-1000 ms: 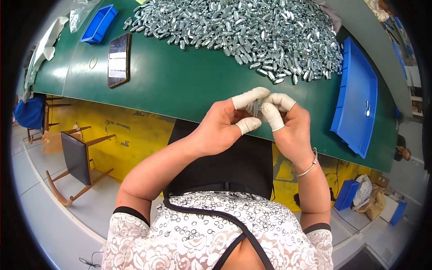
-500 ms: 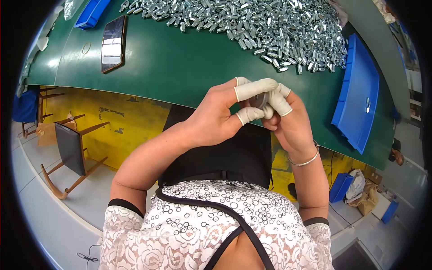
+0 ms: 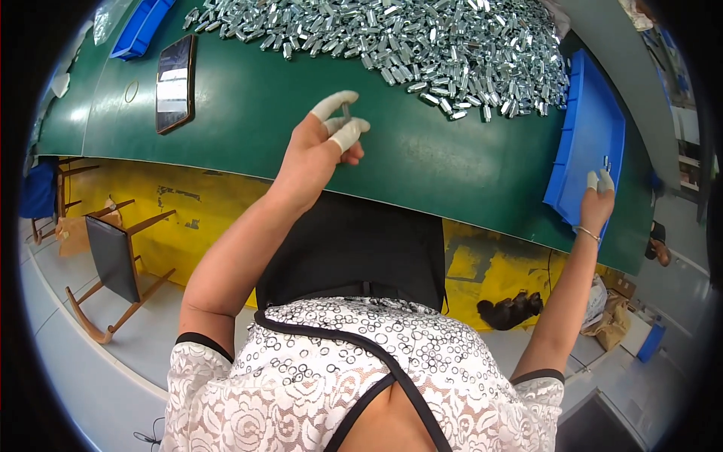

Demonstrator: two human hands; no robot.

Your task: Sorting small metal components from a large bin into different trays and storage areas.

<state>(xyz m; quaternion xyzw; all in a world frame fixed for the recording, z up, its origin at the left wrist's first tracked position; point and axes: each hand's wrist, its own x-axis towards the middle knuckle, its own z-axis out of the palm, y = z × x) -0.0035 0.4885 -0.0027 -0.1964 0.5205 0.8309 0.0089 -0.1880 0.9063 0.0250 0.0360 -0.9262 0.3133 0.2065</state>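
My left hand [image 3: 320, 147], with white finger cots, hangs over the near part of the green table. Its thumb and index finger pinch a small grey piece [image 3: 346, 111], whose exact kind is not clear. My right hand [image 3: 598, 197] reaches over the near end of a shallow blue tray [image 3: 576, 143]. Two of its cot-covered fingertips point away from me with a slight gap, and nothing shows between them. Just beyond them, small shiny metal pieces [image 3: 607, 160] lie in the tray. A large heap of hexagonal metal nuts [image 3: 452, 56] covers the table's far side.
A phone [image 3: 175, 84] and a rubber band [image 3: 132, 92] lie on the green table [image 3: 241, 113] at the left, near a smaller blue tray [image 3: 143, 29]. Below are a chair [image 3: 113, 256] and a dark furry thing [image 3: 512, 310] on the floor.
My hands were together around a grey round piece before the table's edge. Now they are apart: the left has moved left and away from me, the right far right over the blue tray.
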